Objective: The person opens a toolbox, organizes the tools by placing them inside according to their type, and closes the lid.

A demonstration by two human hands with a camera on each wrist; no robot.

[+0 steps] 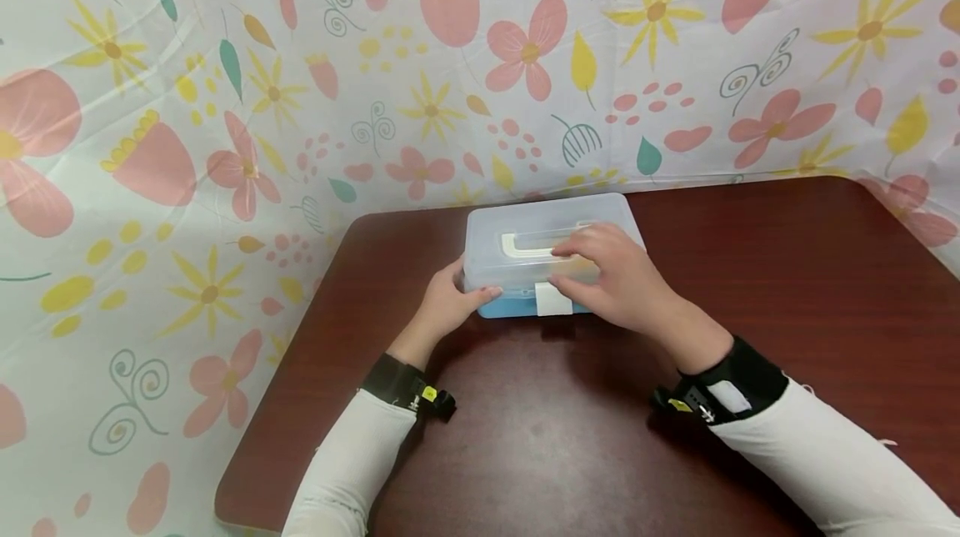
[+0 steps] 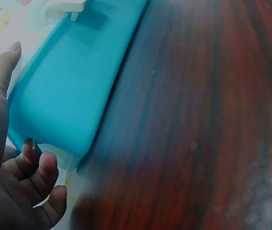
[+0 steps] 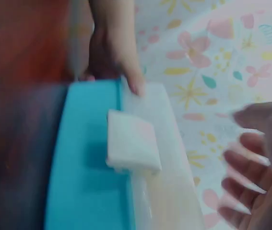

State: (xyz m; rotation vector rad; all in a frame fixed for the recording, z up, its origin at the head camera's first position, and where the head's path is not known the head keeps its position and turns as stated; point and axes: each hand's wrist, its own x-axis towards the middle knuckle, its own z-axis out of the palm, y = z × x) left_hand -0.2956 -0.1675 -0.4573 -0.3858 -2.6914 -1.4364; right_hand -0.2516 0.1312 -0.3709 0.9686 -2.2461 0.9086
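A storage box [image 1: 517, 280] with a clear lid and a blue base [image 1: 506, 308] lies on the table, its lid down. A white latch [image 1: 553, 299] crosses the seam at the front; whether it is fastened I cannot tell. My left hand [image 1: 446, 301] holds the box's left front corner. Its thumb [image 3: 135, 84] lies along the lid edge and its curled fingers [image 2: 48, 167] are at the left end. Above the lid, near the pale handle [image 1: 517, 247], hovers my right hand [image 1: 626, 283], fingers loosely bent and holding nothing. In the right wrist view it is blurred and apart from the box.
The dark reddish-brown table [image 1: 787, 295] extends to both sides and in front of the box. A flower-patterned cloth [image 1: 420, 120] hangs behind the table and along its left side. Black wrist straps [image 1: 738, 383] with small devices sit over white sleeves [image 1: 352, 445].
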